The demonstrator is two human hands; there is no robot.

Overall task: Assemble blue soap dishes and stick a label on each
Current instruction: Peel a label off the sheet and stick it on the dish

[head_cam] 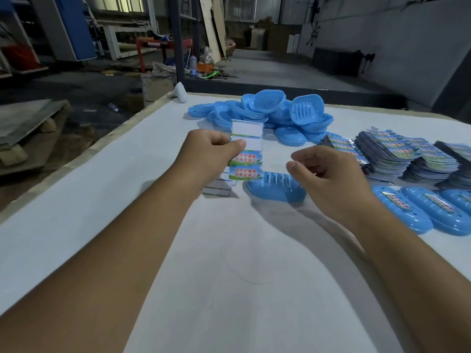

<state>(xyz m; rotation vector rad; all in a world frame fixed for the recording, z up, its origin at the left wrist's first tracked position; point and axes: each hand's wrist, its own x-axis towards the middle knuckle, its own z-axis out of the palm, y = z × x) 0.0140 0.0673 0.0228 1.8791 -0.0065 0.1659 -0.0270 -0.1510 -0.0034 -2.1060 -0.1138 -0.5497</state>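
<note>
The left hand (211,151) has its grip clamped on a label strip (246,151), thumb across its front, held upright above the counter (102,200). The right hand (328,174) hovers, fingers loosely curled and empty, over a blue soap dish (272,189). At twelve o'clock lies a heap of dish parts (267,110); at three o'clock, label stacks (407,156) and labelled dishes (420,210). A dim workshop surrounds.

My left hand (212,151) pinched a label sheet (246,151) upright above the white table (102,212), its upper stickers gone. My right hand (328,174) hovered, fingers loosely curled, over an assembled soap dish (272,191). Label stacks (407,156) lay to the right.
</note>
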